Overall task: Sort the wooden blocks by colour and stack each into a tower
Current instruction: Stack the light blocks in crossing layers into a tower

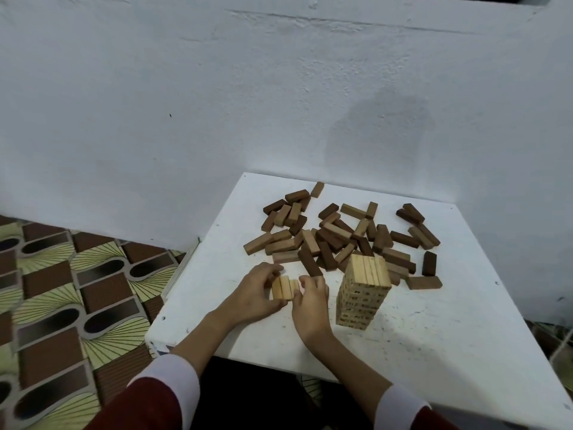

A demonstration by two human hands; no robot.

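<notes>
Head cam, one frame. White table against a white wall; patterned floor out past the L hand.

L hand: fingers curled round the left side of a small row of light blocks, thumb at the near end, fingertips at the far end. Grasping the row.

R hand: fingers curled onto the right side of the same row, tips touching the blocks. Holding/pressing it from the opposite side. So the row sits directly between the two hands, flat on the table, blocks side by side with long edges touching. Approx 3 blocks visible; rightmost partly hidden by R fingers, exact count can't tell.

Light tower: just beside the R hand, on its outer side, not touching it. Upright, many layers, top layer of blocks laid side by side. Same pale colour as the row.

Loose pile: beyond both hands, toward the wall. Mixed dark brown and mid brown blocks, lying flat, many overlapping or leaning on each other. Nearest pieces lie just past the fingertips of both hands; one dark block angles down to almost touch the R hand's knuckles. A few strays sit beyond the tower, well apart from either hand.

Sleeves: dark red w/ white cuffs, both arms.
</notes>
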